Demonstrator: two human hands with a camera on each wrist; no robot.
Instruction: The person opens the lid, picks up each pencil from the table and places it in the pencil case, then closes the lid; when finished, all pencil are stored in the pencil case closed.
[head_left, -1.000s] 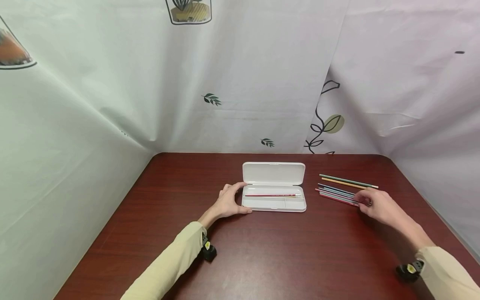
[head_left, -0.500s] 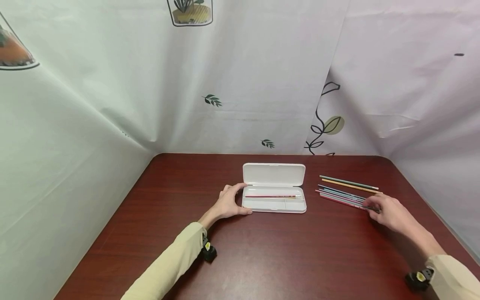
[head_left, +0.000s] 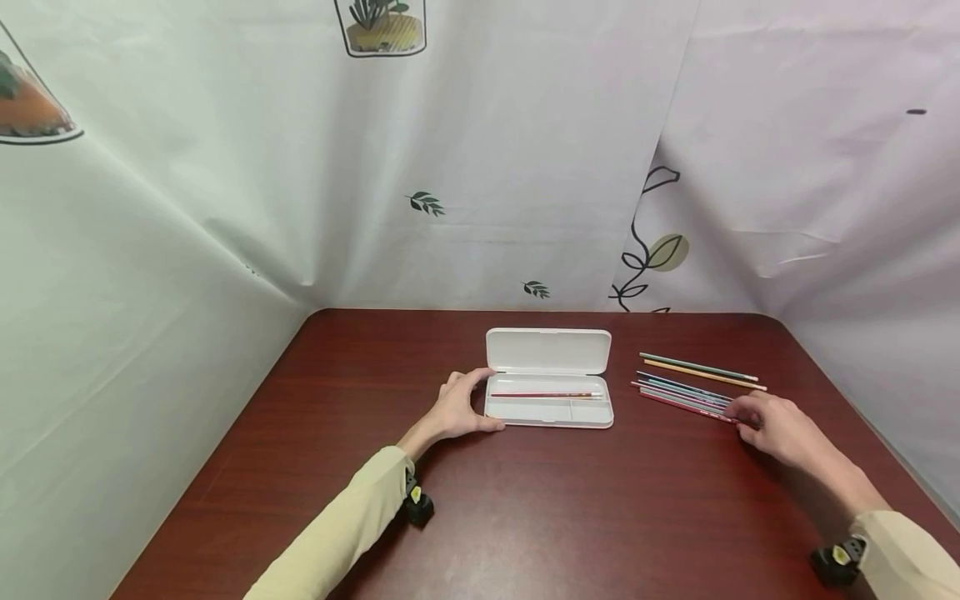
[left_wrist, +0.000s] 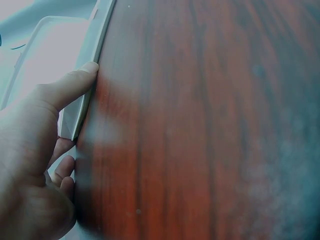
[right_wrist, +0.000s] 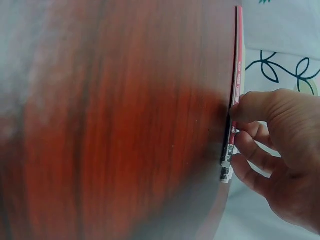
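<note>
A white pencil case (head_left: 548,349) lies with its lid raised, and a red pencil (head_left: 543,394) rests in its tray. My left hand (head_left: 454,408) grips the case's left end, thumb on the near edge and fingers at the far side; the left wrist view shows the thumb on its rim. To the right, several pencils (head_left: 681,392) lie side by side on the table. At their near right end my right hand (head_left: 780,425) pinches a red pencil (right_wrist: 238,60) close to its eraser end. The fingertips behind the pencil are partly hidden.
A green pencil (head_left: 693,365) and a yellow pencil (head_left: 693,372) lie just behind the bunch. The dark red wooden table (head_left: 570,517) reaches back to a white patterned curtain (head_left: 480,167), which also hangs along both sides.
My right hand has moved right along the pencils to their eraser ends, then stayed nearly still. The left hand has kept its place on the pencil case.
</note>
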